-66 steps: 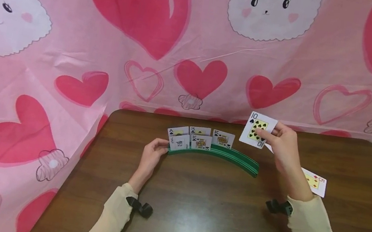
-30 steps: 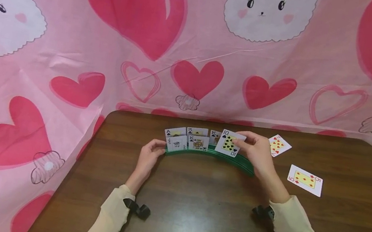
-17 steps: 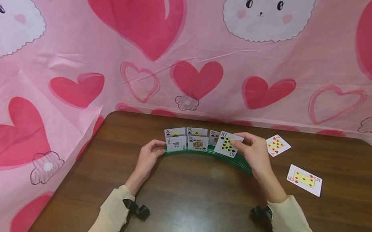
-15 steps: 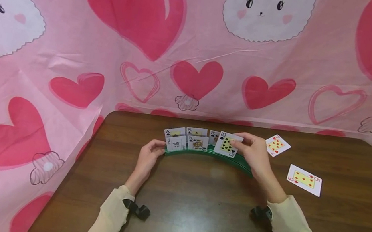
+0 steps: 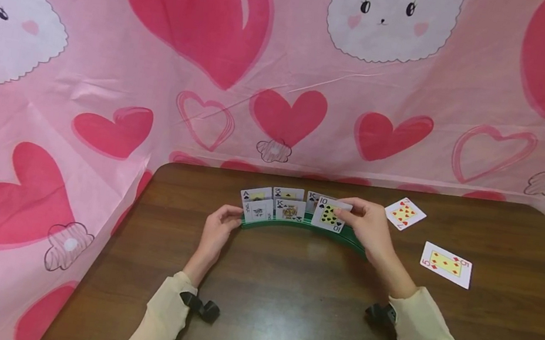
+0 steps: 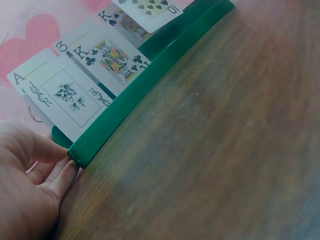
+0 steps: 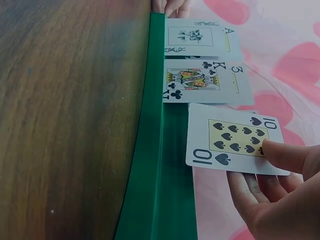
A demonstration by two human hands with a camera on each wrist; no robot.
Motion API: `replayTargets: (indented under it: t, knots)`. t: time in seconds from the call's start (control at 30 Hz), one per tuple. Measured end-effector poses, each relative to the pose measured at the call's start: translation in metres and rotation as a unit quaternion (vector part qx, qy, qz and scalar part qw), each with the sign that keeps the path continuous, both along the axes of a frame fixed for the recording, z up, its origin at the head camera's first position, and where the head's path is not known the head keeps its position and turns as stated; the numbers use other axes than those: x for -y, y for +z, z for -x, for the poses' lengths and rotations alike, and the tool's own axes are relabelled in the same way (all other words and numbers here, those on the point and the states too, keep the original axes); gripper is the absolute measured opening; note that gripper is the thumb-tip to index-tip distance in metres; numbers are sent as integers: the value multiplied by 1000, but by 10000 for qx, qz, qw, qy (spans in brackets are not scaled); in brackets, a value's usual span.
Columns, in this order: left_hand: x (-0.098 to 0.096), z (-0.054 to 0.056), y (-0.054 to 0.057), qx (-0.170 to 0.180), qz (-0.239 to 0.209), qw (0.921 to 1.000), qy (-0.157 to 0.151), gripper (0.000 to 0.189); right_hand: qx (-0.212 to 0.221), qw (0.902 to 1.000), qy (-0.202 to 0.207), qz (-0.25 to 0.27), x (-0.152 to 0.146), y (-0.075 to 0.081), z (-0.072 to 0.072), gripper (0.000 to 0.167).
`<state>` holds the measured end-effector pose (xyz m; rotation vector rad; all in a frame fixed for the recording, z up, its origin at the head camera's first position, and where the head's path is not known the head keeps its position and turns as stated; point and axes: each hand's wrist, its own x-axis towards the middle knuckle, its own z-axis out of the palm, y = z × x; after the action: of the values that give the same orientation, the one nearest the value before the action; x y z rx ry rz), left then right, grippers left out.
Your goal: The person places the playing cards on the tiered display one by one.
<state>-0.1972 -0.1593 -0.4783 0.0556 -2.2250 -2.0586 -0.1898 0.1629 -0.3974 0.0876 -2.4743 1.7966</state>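
A curved green card holder [image 5: 354, 240] stands on the table, its left end pinched between the thumb and fingers of my left hand [image 5: 217, 234]. My right hand [image 5: 371, 228] pinches the ten of spades [image 5: 331, 215] by its right side, thumb on the face. In the right wrist view the card's lower edge lies over the holder's green back part, just off the front rail. Behind it the king of spades [image 6: 127, 26] is partly hidden. The front row has a joker [image 6: 67, 97] and a king of clubs [image 6: 112, 60]; an ace [image 5: 255, 194] and a three [image 5: 288, 193] show behind them.
On the brown wooden table [image 5: 283, 302], right of the holder, lie a seven of hearts [image 5: 405, 214] and a five of diamonds [image 5: 446, 264], both face up. A pink cloth [image 5: 289, 65] with hearts hangs behind the table.
My right hand has carried the ten of spades left from above the holder's right end to in front of the king of spades, lately a little lower. My left hand keeps its grip.
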Motion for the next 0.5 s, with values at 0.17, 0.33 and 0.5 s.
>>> replayTargets:
  t: [0.17, 0.33, 0.5]
  knots:
    - [0, 0, 0, 22, -22, 10000, -14, 21, 44, 9998, -37, -177, 1, 0, 0, 31]
    - [1, 0, 0, 30, 31, 10000, -10, 21, 14, 9997, -19, -254, 1, -1, 0, 31]
    - [1, 0, 1, 29, 38, 10000, -23, 21, 21, 9998, 11, -178, 2, -2, -1, 31]
